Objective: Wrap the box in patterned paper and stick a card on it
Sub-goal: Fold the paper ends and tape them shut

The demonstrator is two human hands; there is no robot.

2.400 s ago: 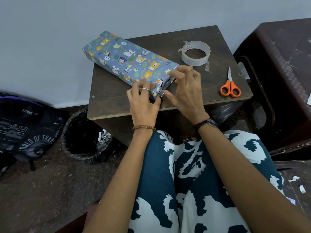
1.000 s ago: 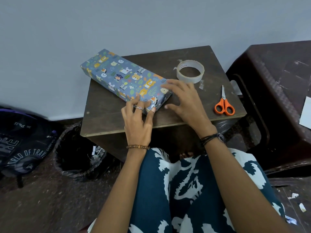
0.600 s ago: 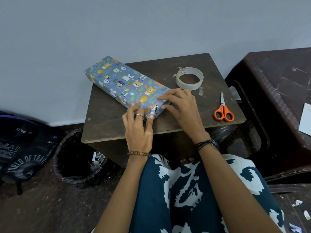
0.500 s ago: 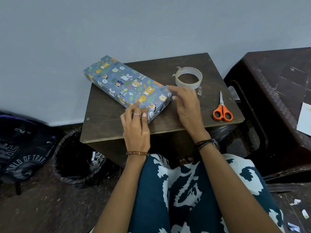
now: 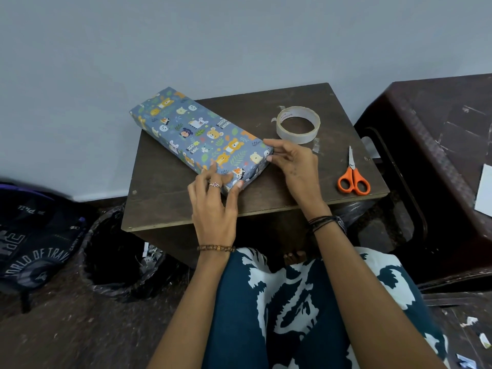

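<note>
Wrapped box (image 5: 202, 134): a long flat box already covered in blue animal-print paper, lying diagonally on the small dark wooden table (image 5: 173, 193); its far end overhangs the table's back-left edge, its near end points at the person, which puts the end still being worked within easy reach of both hands.

Near end flap (image 5: 254, 174): the short face nearest the person, paper folded but seemingly not yet flat; probably the last seam to close.

Left hand (image 5: 214, 206): fingers extended, fingertips (image 5: 213, 169) pressing on the box's near-left corner; judged to pin the box so it does not slide while the flap is handled.

Right hand (image 5: 291, 162): fingers curled around the near-right corner of the box, thumb against the end face; judged to pinch the fold into shape. The two hands are apart, one at each near corner.

Tape roll (image 5: 298, 124): clear tape lying flat behind the right hand, near enough to take a strip for the flap.

Scissors (image 5: 353, 177): orange-handled, closed, on the table's right side, well clear of the box.

White card (image 5: 484, 190): partly visible on the dark plastic stool (image 5: 439, 134) at the right; possibly the card to stick on, not yet applied.

Bin (image 5: 117, 259): lined with a black bag, beside the table's left, handy for scraps.
</note>
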